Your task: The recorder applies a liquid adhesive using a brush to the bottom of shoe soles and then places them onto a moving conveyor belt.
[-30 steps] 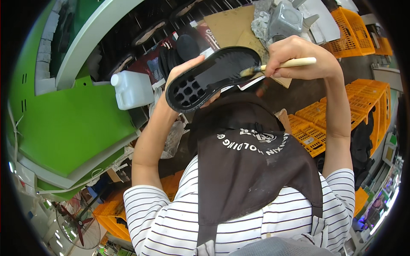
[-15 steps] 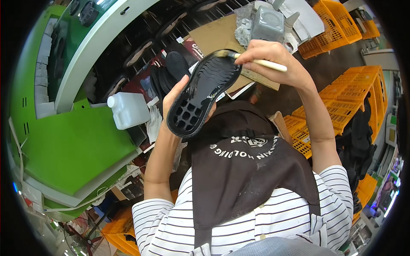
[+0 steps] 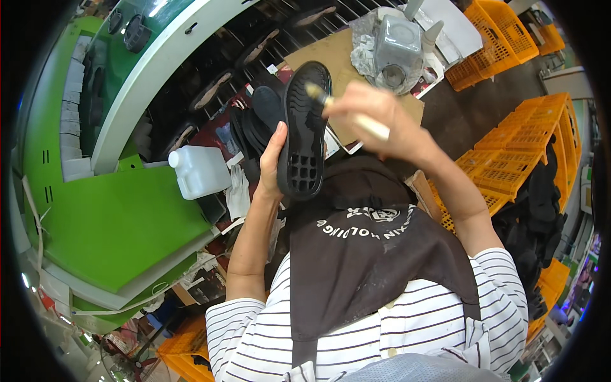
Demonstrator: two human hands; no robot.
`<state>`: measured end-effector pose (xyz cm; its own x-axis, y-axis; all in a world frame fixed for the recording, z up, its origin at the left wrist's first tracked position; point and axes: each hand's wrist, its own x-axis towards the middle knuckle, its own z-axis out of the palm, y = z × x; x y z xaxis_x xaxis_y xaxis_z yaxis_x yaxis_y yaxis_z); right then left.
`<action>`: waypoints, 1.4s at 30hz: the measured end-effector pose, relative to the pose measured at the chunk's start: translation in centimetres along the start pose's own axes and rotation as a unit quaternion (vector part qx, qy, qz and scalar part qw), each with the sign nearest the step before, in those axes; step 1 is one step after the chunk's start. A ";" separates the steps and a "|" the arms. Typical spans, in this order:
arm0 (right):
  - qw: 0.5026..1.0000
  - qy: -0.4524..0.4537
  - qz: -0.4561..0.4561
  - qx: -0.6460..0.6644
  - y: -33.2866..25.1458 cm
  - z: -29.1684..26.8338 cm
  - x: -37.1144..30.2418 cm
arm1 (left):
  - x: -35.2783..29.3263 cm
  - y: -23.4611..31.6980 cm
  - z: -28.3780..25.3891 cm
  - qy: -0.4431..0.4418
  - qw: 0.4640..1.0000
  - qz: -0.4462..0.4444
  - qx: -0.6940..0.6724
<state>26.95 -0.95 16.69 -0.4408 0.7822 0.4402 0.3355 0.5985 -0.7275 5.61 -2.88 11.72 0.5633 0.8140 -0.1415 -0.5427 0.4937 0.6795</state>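
In my left hand I grip a black shoe sole by its left edge, thumb along the side, its hollow inner face turned up. Wavy ridges run across the toe part and a grid of square pockets fills the heel; the surface looks wet in places. My right hand, smeared by motion, is closed on a pale-handled brush. The brush's bristles are over the toe part of the sole; whether they touch it I cannot tell. Behind the sole lie more black soles.
A white plastic jug stands left, beside a green machine panel. Cardboard and a clear plastic container lie beyond my hands. A rack carries dark pieces. Orange crates stand on the right.
The sole has turned more upright and its heel has swung right. My right hand and the brush have moved a little left and down.
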 end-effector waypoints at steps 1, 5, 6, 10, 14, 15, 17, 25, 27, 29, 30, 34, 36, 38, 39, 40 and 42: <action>0.999 -0.019 -0.031 -0.015 -0.7 0.6 -0.4 | 0.3 -0.1 0.0 0.048 0.999 -0.004 -0.023; 0.962 -0.146 0.020 0.231 -2.5 0.3 -0.9 | 0.8 0.0 -1.1 0.042 0.995 -0.016 -0.085; 0.932 -0.165 0.099 0.308 -1.8 0.0 -0.7 | 0.5 -0.6 -1.1 0.098 0.990 -0.030 -0.092; 0.909 -0.034 0.294 0.293 2.9 -1.5 0.9 | 0.1 -1.0 -0.7 0.030 0.996 -0.048 -0.065; 0.989 0.042 0.082 0.114 3.4 -0.5 0.4 | 0.1 -1.5 -0.9 0.045 0.995 -0.046 -0.079; 0.998 -0.012 0.011 0.061 1.9 -0.6 0.3 | 0.1 -1.5 -0.8 0.089 0.990 -0.057 -0.092; 0.985 -0.107 0.030 0.132 -0.6 -1.0 0.1 | 0.6 -1.1 0.1 0.190 0.973 -0.048 -0.124; 0.951 0.186 0.087 0.233 0.9 -5.3 -2.3 | 8.6 12.9 4.2 0.057 0.964 0.246 0.082; 0.949 0.187 0.097 0.235 1.1 -5.2 -2.4 | 13.7 19.5 2.2 0.052 0.937 0.332 0.093; 0.953 0.181 0.114 0.216 1.0 -4.8 -2.9 | 18.0 26.3 -0.2 0.071 0.948 0.290 0.109; 0.958 0.170 0.120 0.199 1.1 -4.5 -2.9 | 19.5 29.7 -3.0 0.231 0.921 0.271 0.155; 0.961 0.150 0.168 0.160 2.1 -3.8 -4.1 | 18.0 29.4 -6.9 0.418 0.703 0.440 0.370; 0.947 0.169 0.208 0.179 2.8 -3.5 -4.8 | 15.5 23.9 -5.9 0.341 0.648 0.531 0.427; 0.934 0.195 0.242 0.178 3.8 -3.2 -5.8 | 12.9 16.9 -4.7 0.304 0.622 0.471 0.547; 0.932 0.197 0.244 0.180 4.0 -3.2 -5.7 | 11.5 13.5 -4.4 0.296 0.606 0.392 0.625; 0.931 0.195 0.249 0.183 4.3 -3.2 -5.8 | 10.1 10.3 -4.0 0.299 0.600 0.289 0.683; 0.928 0.190 0.260 0.187 4.7 -3.2 -5.6 | 8.3 4.0 -6.6 0.314 0.491 0.098 0.807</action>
<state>33.69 -1.96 12.52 0.0488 0.9956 0.0799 0.0765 0.0760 -0.9942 4.02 7.84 8.48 0.0200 0.9813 0.1915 0.9371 -0.0852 0.3386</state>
